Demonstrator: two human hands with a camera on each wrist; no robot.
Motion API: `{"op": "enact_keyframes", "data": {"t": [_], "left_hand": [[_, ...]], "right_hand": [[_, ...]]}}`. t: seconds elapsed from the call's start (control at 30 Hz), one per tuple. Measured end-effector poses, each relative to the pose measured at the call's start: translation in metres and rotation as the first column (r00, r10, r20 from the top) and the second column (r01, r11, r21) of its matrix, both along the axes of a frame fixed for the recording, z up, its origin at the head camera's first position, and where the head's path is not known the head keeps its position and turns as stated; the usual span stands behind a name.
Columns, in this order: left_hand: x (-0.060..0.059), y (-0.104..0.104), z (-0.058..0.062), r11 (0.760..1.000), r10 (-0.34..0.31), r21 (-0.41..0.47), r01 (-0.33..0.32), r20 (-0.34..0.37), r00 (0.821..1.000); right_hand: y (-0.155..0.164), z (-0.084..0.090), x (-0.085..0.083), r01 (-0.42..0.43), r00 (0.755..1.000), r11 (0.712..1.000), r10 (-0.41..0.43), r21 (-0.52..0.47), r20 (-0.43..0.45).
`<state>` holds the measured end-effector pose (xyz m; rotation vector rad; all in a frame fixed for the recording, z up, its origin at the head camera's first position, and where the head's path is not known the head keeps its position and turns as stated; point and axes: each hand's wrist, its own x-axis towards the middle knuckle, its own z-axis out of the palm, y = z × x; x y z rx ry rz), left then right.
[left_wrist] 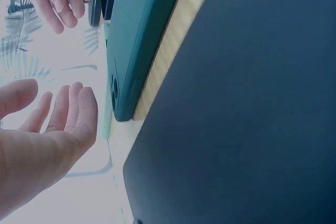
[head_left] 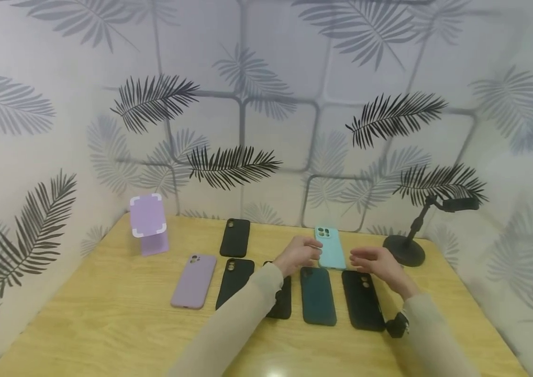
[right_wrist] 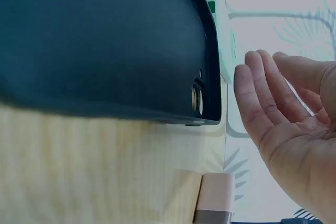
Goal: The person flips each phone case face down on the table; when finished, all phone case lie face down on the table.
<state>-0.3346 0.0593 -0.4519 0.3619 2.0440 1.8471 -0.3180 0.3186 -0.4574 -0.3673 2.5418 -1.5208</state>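
Note:
A mint-green phone case (head_left: 331, 256) lies at the back of the wooden table between my two hands, camera cutouts at its top. My left hand (head_left: 298, 255) hovers at its left side, fingers loosely bent and apart from the thumb, holding nothing. On the other side, my right hand (head_left: 380, 266) is held over the top of a black phone case (head_left: 362, 306), palm turned inward, fingers relaxed with nothing in them. A dark teal phone case (head_left: 318, 301) lies in front of the mint one. Another black case (head_left: 284, 301) is partly hidden under my left sleeve.
To the left lie a lilac case (head_left: 194, 283), a black case (head_left: 235, 275) partly behind my forearm, and a further black case (head_left: 235, 238) at the back. A lilac stand (head_left: 148, 215) occupies the back left corner, a black stand (head_left: 405, 250) the back right. Behind rises a leaf-patterned wall (head_left: 276, 131).

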Motion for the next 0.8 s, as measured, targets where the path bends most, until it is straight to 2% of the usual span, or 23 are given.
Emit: {"op": "enact_keyframes", "data": {"t": [0.2,0.47,0.67,0.8], "left_hand": [[0.010,0.004,0.002,1.000,0.011,-0.015,-0.010,0.033,0.999],[0.026,0.015,0.004,1.000,-0.009,0.008,0.009,0.060,0.998],[0.043,0.019,0.000,0.997,-0.064,0.045,0.062,0.059,0.996],[0.055,0.018,-0.005,0.994,-0.108,0.038,0.106,0.055,0.993]], "right_hand": [[0.002,0.001,0.013,-0.062,0.998,0.998,0.061,0.014,0.034],[0.007,0.006,0.029,-0.120,0.993,0.992,0.120,0.044,-0.006],[0.014,0.006,0.039,-0.140,0.989,0.988,0.142,0.065,-0.028],[0.017,0.003,0.047,-0.156,0.987,0.982,0.160,0.109,-0.027]]}}
